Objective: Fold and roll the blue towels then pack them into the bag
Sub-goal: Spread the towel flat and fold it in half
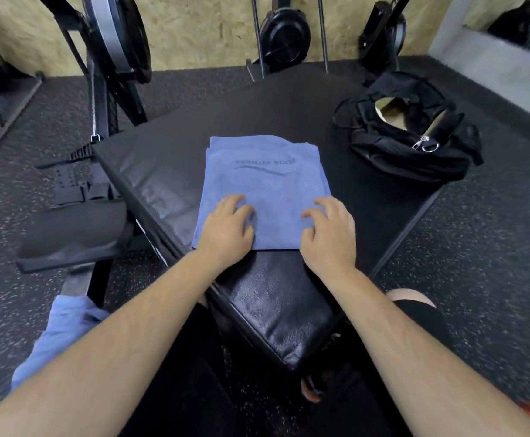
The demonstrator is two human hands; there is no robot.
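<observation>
A folded blue towel [267, 184] with a dark logo lies flat on the black padded platform [194, 127]. My left hand [229, 230] rests on the towel's near left part, fingers slightly bent and pressing the cloth. My right hand [330, 234] rests on its near right edge, fingers bent against the fabric. A black bag [415, 152] sits unzipped at the platform's far right corner, its mouth facing up. Another blue towel [58, 332] lies crumpled on the floor at the lower left, partly behind my left forearm.
Rowing machines [115, 36] stand along the far wall. A black seat and rail [74, 234] lie close to the platform's left side. Speckled rubber floor [494, 247] surrounds the platform. My legs are below the near corner.
</observation>
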